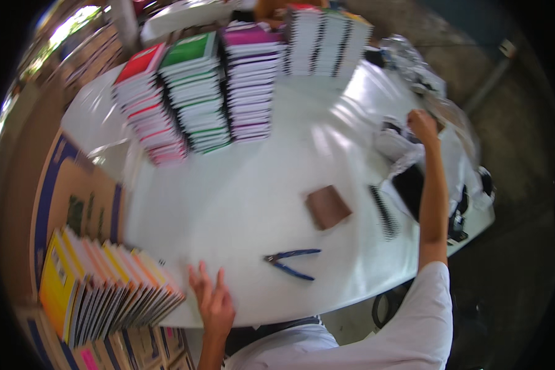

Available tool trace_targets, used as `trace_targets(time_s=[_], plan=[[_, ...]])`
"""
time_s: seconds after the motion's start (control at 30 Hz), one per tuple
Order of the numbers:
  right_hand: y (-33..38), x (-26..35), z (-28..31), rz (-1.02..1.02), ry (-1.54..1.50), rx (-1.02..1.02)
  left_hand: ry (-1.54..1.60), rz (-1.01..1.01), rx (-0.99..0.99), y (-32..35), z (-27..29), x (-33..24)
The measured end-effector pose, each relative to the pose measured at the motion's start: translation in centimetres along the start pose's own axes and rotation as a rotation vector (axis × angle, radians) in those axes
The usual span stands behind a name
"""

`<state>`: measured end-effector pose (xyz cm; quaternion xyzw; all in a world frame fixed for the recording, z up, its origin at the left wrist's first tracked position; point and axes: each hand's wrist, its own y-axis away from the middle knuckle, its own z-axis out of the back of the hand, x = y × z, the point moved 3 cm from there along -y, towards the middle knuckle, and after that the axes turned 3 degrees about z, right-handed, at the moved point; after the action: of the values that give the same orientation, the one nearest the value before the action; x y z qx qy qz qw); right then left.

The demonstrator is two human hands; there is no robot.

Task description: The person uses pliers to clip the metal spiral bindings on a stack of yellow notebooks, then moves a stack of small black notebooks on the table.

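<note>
My left hand (pixel 213 301) is at the near edge of the white table (pixel 222 191), its fingers spread with nothing in them. On the far right, my outstretched right hand (pixel 423 126) is over a heap of clear and white plastic bags (pixel 398 145). Its fingers are curled closed; what they hold, if anything, is hidden. Between my arms lie blue-handled cutting pliers (pixel 291 262), jaws to the left and handles apart. Beyond them sits a brown square piece (pixel 328 208), blurred. A black spiral binding coil (pixel 384 213) lies beside my right forearm.
Tall notebook stacks with red (pixel 149 105), green (pixel 195 92) and purple (pixel 251 83) covers stand at the back left. More spiral-bound stacks (pixel 327 43) stand behind. Yellow and orange notebooks (pixel 105 283) lean in a row at the near left, by a cardboard box (pixel 83 191).
</note>
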<state>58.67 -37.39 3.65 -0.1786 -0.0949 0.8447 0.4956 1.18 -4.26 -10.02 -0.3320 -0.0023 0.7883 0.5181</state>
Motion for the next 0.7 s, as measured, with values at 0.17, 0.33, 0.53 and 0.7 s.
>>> trace_targets(time_s=[0.17, 0.33, 0.53, 0.7], plan=[[4.3, 25.9, 5.4, 0.656, -0.853, -0.201, -0.036, -0.098, 0.017, 0.1, 0.4, 0.1], [15.6, 53.1, 7.2, 1.326, -1.165, 0.277, -0.086, -0.152, 0.041, 1.1, 1.1, -0.4], [20.1, 62.3, 5.2, 1.376, -1.258, 0.377, -0.132, -0.039, 0.046, 5.6, 2.0, -0.2], [18.3, 54.3, 3.5, 1.155, -1.223, 0.513, -0.100, 0.058, -0.125, 11.5, 3.0, 2.3]])
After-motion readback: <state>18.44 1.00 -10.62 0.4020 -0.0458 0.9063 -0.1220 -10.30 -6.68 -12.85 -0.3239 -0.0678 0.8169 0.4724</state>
